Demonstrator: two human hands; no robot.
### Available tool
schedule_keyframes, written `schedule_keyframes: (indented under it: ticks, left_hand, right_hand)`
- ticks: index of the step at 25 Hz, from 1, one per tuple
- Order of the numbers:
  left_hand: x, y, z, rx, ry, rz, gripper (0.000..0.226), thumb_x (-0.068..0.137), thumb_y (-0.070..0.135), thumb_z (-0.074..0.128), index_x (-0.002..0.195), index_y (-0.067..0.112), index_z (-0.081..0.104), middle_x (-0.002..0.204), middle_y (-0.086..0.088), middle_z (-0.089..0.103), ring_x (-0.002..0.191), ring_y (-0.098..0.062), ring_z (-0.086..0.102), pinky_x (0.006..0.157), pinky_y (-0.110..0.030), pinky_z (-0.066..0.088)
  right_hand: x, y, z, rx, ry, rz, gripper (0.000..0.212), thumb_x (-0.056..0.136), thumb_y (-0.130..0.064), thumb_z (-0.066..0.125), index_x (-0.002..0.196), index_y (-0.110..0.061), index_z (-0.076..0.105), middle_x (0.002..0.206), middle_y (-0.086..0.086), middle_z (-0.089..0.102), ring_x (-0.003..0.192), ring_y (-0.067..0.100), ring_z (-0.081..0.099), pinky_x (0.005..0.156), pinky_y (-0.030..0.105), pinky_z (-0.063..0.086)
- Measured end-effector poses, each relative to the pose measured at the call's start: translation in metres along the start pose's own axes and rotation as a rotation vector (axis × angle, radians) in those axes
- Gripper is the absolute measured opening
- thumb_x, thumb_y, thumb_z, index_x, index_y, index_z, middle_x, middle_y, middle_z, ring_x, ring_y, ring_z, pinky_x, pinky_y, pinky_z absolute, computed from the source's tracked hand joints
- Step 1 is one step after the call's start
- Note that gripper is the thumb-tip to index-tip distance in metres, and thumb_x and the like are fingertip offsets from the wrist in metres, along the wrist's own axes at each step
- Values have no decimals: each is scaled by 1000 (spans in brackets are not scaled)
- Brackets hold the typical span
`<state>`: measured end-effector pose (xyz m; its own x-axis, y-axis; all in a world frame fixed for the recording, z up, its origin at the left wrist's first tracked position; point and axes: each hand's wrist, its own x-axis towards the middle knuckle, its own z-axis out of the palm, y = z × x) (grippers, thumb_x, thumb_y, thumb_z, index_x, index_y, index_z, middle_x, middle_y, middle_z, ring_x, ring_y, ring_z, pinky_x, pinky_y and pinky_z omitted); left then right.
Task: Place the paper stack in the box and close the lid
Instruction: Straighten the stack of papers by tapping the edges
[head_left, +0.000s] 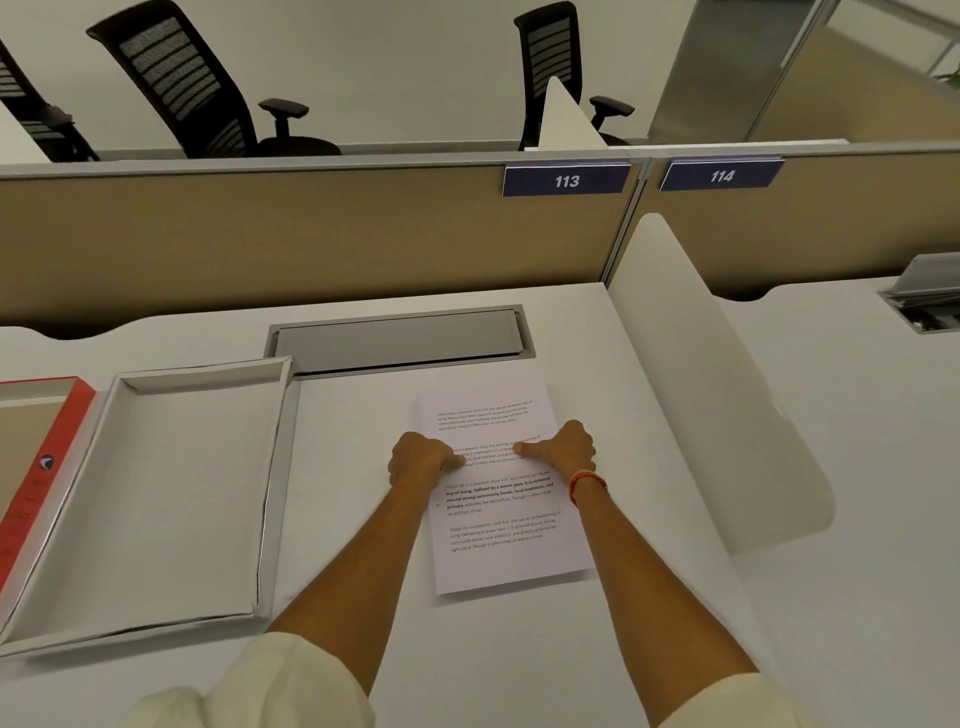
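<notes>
A white paper stack (511, 540) with printed text lies flat on the white desk, right of centre. My left hand (418, 460) grips its left edge and my right hand (563, 447) grips its right edge, thumbs on top of the sheets. An open white box (156, 493) sits empty to the left of the stack. Its red-edged lid (47, 462) lies upturned at the far left, partly out of frame.
A grey cable hatch (400, 340) is set into the desk (363, 597) behind the paper. A white curved divider (727, 415) rises to the right. A beige partition (311, 234) with number plates 113 and 114 backs the desk. Black office chairs stand beyond.
</notes>
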<state>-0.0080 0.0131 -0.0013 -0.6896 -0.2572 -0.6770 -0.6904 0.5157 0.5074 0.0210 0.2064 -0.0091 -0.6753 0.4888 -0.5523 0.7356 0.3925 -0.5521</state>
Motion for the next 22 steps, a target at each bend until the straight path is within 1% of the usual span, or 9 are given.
schedule_keyframes:
  ticks: [3,6,10,12,15,17,18,20,22]
  left_hand:
    - [0,-1,-1,-26,-6,-24,62,62,27,90,102,6,48,119,-18,65,108,-36,64,95,-47,54]
    - [-2,-2,6,97,42,-43,73,63,38,88,118,7,50,128,-17,55,119,-33,53,100,-44,47]
    - [-6,2,13,101,74,-5,72,68,35,86,124,5,51,129,-17,53,121,-31,50,101,-42,48]
    - [-6,4,13,75,40,26,71,69,28,86,125,2,51,129,-16,55,120,-32,54,99,-43,51]
    - [-4,3,12,-17,14,34,77,67,23,88,128,0,46,131,-16,49,117,-33,58,95,-43,54]
    - [-2,-2,12,-46,-24,24,75,65,25,89,123,2,49,131,-17,52,115,-34,60,96,-44,53]
    - [0,-6,13,-68,-43,20,68,64,26,90,116,4,52,129,-16,56,114,-35,61,97,-47,52]
    - [2,-13,15,-145,-64,43,59,63,26,90,107,8,54,124,-16,64,112,-36,63,99,-51,51]
    - [2,-19,16,-205,-74,85,61,65,25,89,114,4,58,121,-17,67,108,-36,66,93,-49,55]
  right_hand:
    - [1,-1,1,-32,15,6,76,65,-44,88,122,-4,56,131,18,57,124,37,53,105,52,45]
    - [2,-5,5,-57,22,19,76,67,-41,87,124,-6,54,134,18,50,125,36,50,102,47,45]
    - [6,-9,6,-37,-15,17,73,66,-37,89,123,-4,56,129,17,60,120,35,58,103,47,49]
    - [6,-8,7,-35,-11,26,78,65,-38,89,126,-5,52,130,16,60,121,36,57,106,50,45]
    - [3,-7,8,-46,19,21,100,64,-39,89,139,-4,34,136,18,54,128,37,51,110,51,39]
    - [3,-4,8,44,10,-15,90,64,-34,91,131,0,40,131,20,59,122,37,58,100,43,51]
    - [4,-2,7,85,9,-35,75,65,-31,91,120,0,50,126,20,63,115,35,63,87,37,56]
    - [5,3,5,142,-14,-63,50,67,-28,90,98,-1,61,116,21,69,103,34,69,63,27,54]
    - [6,7,3,163,-60,-96,52,68,-29,89,103,2,65,112,20,71,100,35,71,61,28,54]
